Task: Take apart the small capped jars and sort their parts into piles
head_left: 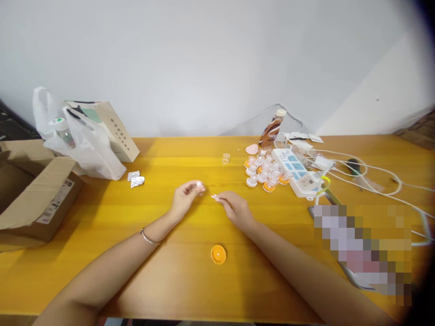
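My left hand (185,198) is closed, pinching a small white piece (199,184) at its fingertips. Opposite it, my right hand (238,209) pinches another small piece, whitish with a pinkish tint (214,197). The two hands are a short gap apart above the wooden table. Both pieces are too small to tell their kind. Nearer to me lies a round orange cap (218,254) with its hollow side up. Beyond the hands stands a small clear plastic cup (226,159). To the right sit several clear domed caps with orange or white rims (268,186), bunched together.
A brown bottle (271,129), pink piece (252,149), white power strip (295,171) and loose cables (365,168) are at right, with a blurred-out flat object nearer. On the left are a cardboard box (63,213), plastic bag (98,151), paper box (117,131) and foil pieces (137,182).
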### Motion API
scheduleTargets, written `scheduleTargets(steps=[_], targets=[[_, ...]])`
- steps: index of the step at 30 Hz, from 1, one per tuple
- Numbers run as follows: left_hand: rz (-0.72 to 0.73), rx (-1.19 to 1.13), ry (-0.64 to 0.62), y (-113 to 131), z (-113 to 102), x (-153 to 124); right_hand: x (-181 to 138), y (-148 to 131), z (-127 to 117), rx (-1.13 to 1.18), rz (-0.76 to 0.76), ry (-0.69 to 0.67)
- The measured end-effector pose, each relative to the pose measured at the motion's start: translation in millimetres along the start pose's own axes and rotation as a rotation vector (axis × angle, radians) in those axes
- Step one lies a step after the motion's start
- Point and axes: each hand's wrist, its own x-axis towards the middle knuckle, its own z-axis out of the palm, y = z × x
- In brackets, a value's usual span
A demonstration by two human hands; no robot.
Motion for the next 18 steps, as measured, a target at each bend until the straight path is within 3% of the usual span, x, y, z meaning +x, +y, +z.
scheduleTargets(steps=[3,9,18], targets=[[0.038,-0.021,0.102,-0.7,-5.8,7.6,4.8,10.5,-2.5,-0.066,0.029,0.008],[0.073,0.085,-0.039,-5.6,-5.1,8.7,32.7,29.8,7.5,-0.221,0.140,-0.047],[0.081,0.127,-0.077,-8.4,-6.7,10.0,49.6,42.0,15.8,-0.248,0.209,-0.030]])
